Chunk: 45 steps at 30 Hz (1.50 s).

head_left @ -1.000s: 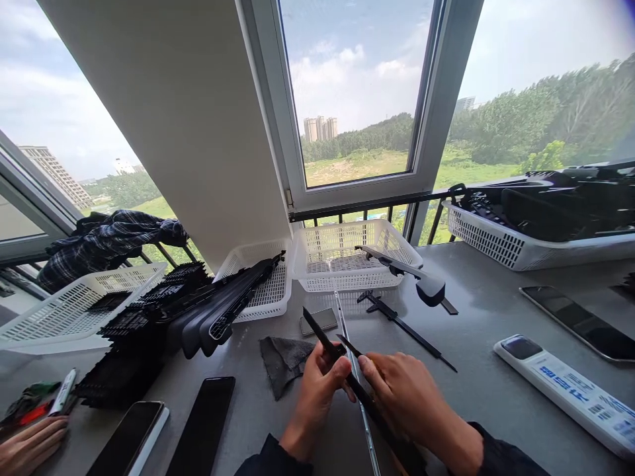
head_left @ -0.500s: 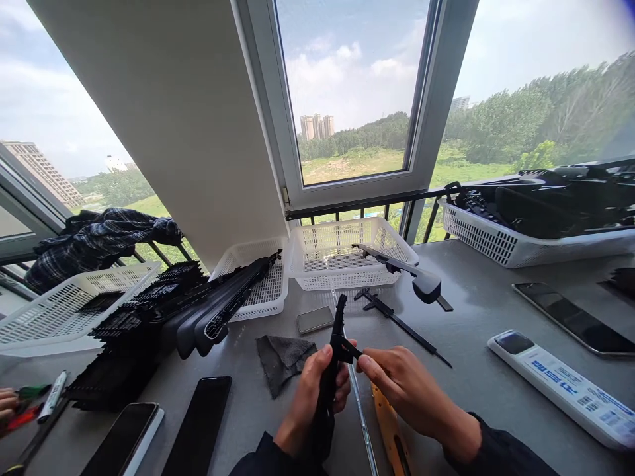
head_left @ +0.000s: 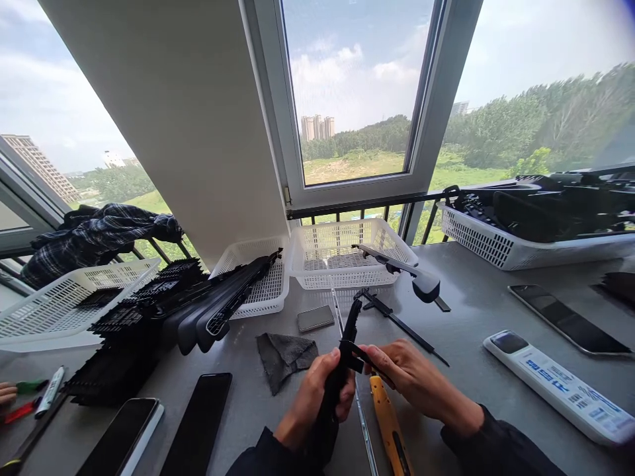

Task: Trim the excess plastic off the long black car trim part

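Observation:
My left hand (head_left: 312,393) is closed around a long black plastic part (head_left: 350,325), which it holds upright and slightly tilted above the table. On the part's right side, my right hand (head_left: 417,380) pinches a thin black piece (head_left: 368,359). Fingers cover much of this piece, and I cannot tell whether it belongs to the part. Below my right hand lies a yellow-orange handled tool (head_left: 389,426), beside a narrow metal strip (head_left: 364,426). A black caliper (head_left: 397,320) rests beyond my hands, and a dark grey cloth (head_left: 285,360) lies to their left.
White baskets (head_left: 352,283) line the window side. Black parts (head_left: 218,304) are piled at left; another black part (head_left: 421,284) leans on the middle basket. Phones (head_left: 198,423) and a white power strip (head_left: 560,390) flank me. Another person's hand (head_left: 6,395) shows at far left.
The upper end of the black part has swung slightly right. My right hand has shifted slightly, and the thin black piece now lies at a different angle across the part.

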Motion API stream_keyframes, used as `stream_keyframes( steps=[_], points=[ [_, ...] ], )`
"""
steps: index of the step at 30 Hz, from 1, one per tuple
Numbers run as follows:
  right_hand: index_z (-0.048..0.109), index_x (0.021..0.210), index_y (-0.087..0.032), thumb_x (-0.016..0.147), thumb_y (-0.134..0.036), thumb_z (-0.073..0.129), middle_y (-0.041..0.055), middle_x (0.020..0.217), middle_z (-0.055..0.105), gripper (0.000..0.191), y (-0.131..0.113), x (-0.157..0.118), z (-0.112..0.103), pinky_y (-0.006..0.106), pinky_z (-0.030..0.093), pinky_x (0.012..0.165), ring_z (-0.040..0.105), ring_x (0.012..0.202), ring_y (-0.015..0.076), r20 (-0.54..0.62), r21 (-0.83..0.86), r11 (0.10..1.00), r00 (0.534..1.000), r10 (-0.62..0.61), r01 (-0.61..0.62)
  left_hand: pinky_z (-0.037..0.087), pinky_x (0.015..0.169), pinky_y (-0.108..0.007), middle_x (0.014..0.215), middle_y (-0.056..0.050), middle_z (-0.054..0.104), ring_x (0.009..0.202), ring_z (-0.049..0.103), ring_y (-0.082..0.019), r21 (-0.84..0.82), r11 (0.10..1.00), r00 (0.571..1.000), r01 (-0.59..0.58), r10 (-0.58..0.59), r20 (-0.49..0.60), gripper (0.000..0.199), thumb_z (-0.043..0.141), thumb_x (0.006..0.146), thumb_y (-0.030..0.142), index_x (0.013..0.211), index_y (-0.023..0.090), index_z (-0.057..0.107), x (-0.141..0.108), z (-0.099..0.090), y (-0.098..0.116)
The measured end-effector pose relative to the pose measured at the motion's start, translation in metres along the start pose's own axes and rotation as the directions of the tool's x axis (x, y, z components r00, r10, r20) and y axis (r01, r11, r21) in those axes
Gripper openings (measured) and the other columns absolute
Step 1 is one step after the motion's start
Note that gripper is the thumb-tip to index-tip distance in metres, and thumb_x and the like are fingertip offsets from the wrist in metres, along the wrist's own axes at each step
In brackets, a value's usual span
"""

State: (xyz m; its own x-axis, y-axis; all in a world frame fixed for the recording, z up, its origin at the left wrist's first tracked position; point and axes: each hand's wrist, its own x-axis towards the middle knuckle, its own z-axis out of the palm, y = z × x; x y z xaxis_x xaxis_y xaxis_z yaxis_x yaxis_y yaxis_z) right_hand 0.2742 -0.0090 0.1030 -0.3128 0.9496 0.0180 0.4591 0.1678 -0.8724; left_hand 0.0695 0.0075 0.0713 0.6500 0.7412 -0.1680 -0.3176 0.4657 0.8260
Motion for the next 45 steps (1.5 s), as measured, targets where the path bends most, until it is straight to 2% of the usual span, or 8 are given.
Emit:
stream_keyframes(
  steps=[6, 10, 16, 22, 27, 31, 40, 45],
  points=[
    [0.038, 0.064, -0.022, 0.1, -0.079, 0.034, -0.0046, 0.057, 0.03, 0.067, 0.001, 0.001, -0.006, 0.028, 0.02, 0.05, 0.027, 0.052, 0.0103, 0.116, 0.052, 0.998, 0.993, 0.029, -0.036, 0.028, 0.036, -0.021, 0.051, 0.008, 0.046, 0.032, 0.029, -0.007, -0.065, 0.998, 0.999, -0.02, 0.022, 0.038, 0.073, 0.058, 0.094, 0.069, 0.134, 0.008, 0.066, 0.001, -0.006, -0.005],
    [0.029, 0.064, -0.024, 0.096, -0.082, 0.038, -0.0046, 0.061, 0.027, 0.068, 0.001, 0.002, -0.007, 0.028, 0.019, 0.048, 0.026, 0.052, 0.0098, 0.106, 0.047, 0.999, 0.994, 0.022, -0.027, 0.027, 0.035, -0.021, 0.049, 0.008, 0.044, 0.031, 0.027, -0.007, -0.082, 0.996, 0.997, -0.032, 0.038, 0.074, 0.075, 0.056, 0.097, 0.066, 0.142, 0.007, 0.063, 0.001, -0.007, -0.007],
    [0.04, 0.056, -0.023, 0.1, -0.078, 0.032, -0.003, 0.049, 0.04, 0.072, 0.017, 0.007, -0.006, 0.028, 0.029, 0.051, 0.036, 0.048, 0.0116, -0.081, 0.073, 0.993, 0.992, 0.094, -0.088, 0.028, 0.034, -0.021, 0.047, 0.008, 0.042, 0.031, 0.026, -0.007, -0.079, 0.997, 0.996, -0.027, 0.034, 0.088, 0.074, 0.057, 0.095, 0.067, 0.14, 0.009, 0.066, 0.001, -0.004, -0.007],
    [0.045, 0.056, -0.023, 0.099, -0.081, 0.03, -0.0006, 0.05, 0.048, 0.073, 0.035, 0.011, -0.012, 0.029, 0.035, 0.052, 0.045, 0.048, 0.0146, -0.356, 0.07, 0.983, 0.916, 0.183, -0.169, 0.026, 0.033, -0.021, 0.046, 0.009, 0.043, 0.03, 0.026, -0.008, -0.055, 0.998, 0.997, -0.015, 0.019, 0.078, 0.081, 0.057, 0.093, 0.07, 0.147, 0.008, 0.06, 0.004, -0.008, -0.012],
    [0.045, 0.062, -0.023, 0.102, -0.077, 0.028, -0.0009, 0.055, 0.049, 0.069, 0.036, 0.012, -0.005, 0.028, 0.036, 0.054, 0.048, 0.052, 0.0154, -0.361, 0.038, 0.99, 0.922, 0.141, -0.137, 0.027, 0.035, -0.022, 0.046, 0.008, 0.046, 0.032, 0.028, -0.008, 0.025, 0.998, 0.998, -0.058, 0.058, 0.008, 0.081, 0.056, 0.093, 0.068, 0.145, 0.006, 0.059, 0.005, -0.006, -0.01],
    [0.047, 0.066, -0.023, 0.101, -0.077, 0.033, -0.0005, 0.06, 0.055, 0.065, 0.035, 0.015, 0.005, 0.029, 0.035, 0.06, 0.051, 0.059, 0.0171, -0.366, -0.153, 0.978, 0.927, 0.079, -0.144, 0.029, 0.039, -0.022, 0.049, 0.009, 0.047, 0.035, 0.036, -0.009, 0.081, 0.991, 0.989, -0.102, 0.11, -0.096, 0.08, 0.062, 0.09, 0.068, 0.141, 0.007, 0.059, 0.01, -0.01, -0.008],
    [0.064, 0.083, -0.024, 0.097, -0.059, 0.056, 0.0048, 0.079, 0.073, 0.039, 0.041, 0.02, 0.015, 0.032, 0.037, 0.067, 0.067, 0.074, 0.0253, -0.375, -0.404, 0.873, 0.92, 0.115, -0.274, 0.034, 0.043, -0.023, 0.056, 0.007, 0.053, 0.039, 0.044, -0.01, -0.014, 0.996, 0.985, -0.092, 0.089, -0.147, 0.07, 0.064, 0.089, 0.062, 0.137, 0.011, 0.06, 0.021, -0.025, -0.01],
    [0.066, 0.078, -0.024, 0.097, -0.052, 0.055, 0.0069, 0.085, 0.072, 0.036, 0.019, 0.018, 0.009, 0.036, 0.044, 0.072, 0.066, 0.081, 0.0274, -0.47, -0.283, 0.946, 0.883, 0.005, -0.157, 0.032, 0.043, -0.024, 0.057, 0.005, 0.056, 0.039, 0.043, -0.011, 0.022, 0.997, 0.986, -0.078, 0.08, -0.144, 0.07, 0.064, 0.088, 0.064, 0.134, 0.011, 0.063, 0.023, -0.028, -0.012]
  ],
)
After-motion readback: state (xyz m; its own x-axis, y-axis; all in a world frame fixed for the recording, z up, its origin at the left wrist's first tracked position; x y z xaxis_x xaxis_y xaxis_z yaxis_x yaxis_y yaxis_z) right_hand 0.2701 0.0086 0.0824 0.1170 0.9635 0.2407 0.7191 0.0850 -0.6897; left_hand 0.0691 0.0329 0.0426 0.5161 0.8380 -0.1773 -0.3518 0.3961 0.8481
